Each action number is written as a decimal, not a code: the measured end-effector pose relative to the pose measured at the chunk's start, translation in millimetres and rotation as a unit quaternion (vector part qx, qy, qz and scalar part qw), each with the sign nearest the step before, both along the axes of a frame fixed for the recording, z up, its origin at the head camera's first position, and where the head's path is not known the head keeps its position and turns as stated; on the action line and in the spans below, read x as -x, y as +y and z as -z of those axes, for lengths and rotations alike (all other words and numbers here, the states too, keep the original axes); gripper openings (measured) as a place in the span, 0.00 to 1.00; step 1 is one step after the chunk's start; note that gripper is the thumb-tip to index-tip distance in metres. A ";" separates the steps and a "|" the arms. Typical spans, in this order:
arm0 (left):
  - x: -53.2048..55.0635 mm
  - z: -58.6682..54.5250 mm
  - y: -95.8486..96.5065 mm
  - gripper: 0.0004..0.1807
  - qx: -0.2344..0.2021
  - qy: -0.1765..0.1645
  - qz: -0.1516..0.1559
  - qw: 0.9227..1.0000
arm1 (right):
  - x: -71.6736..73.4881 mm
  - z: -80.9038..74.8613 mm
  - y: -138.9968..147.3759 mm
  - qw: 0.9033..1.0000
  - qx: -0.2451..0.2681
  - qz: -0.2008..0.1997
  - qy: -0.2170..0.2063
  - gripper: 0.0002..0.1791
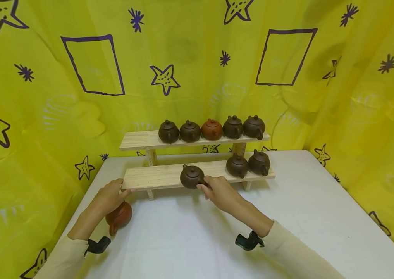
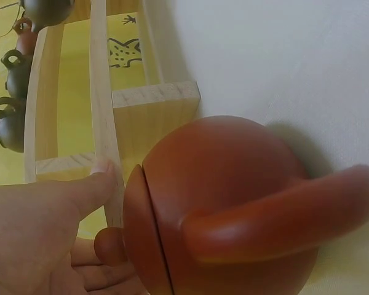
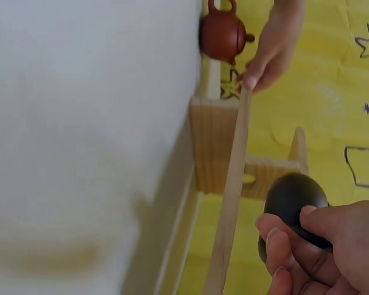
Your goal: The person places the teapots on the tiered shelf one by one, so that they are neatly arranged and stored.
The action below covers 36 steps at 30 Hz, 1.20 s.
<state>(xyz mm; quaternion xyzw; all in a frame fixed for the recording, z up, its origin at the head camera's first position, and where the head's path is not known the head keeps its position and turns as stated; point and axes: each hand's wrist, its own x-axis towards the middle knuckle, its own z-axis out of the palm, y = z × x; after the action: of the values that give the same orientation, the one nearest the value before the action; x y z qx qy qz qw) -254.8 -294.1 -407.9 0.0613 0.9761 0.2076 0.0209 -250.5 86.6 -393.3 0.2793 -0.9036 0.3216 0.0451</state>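
Note:
My right hand (image 1: 222,193) pinches the handle of a dark brown teapot (image 1: 191,177), whose spout faces away to the left. That teapot is at the front edge of the lower plank (image 1: 155,177) of a two-tier wooden shelf; whether its base touches the wood I cannot tell. My left hand (image 1: 109,197) grips the plank's left end, with the thumb (image 2: 101,178) on the front edge. Below that hand a reddish-brown teapot (image 1: 121,214) stands on the white table, its handle toward me. In the right wrist view the held teapot (image 3: 289,195) is partly covered by fingers.
Two dark teapots (image 1: 237,166) stand at the right of the lower plank. The upper plank (image 1: 139,140) bears a row of several dark teapots and one reddish teapot (image 1: 212,130). A yellow patterned curtain (image 1: 197,46) surrounds the white table (image 1: 322,209).

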 end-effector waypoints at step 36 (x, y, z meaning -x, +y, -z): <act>2.4 -1.0 -0.1 0.35 -0.001 0.001 0.000 1.000 | 25.9 14.9 21.7 0.981 -0.026 0.188 0.045 0.16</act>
<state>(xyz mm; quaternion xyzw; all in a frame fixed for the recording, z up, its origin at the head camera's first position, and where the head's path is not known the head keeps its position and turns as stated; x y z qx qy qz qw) -257.2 -294.2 -406.9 0.0617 0.9758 0.2089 0.0197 -276.4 108.3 -408.2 0.1199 -0.9450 0.2712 0.1381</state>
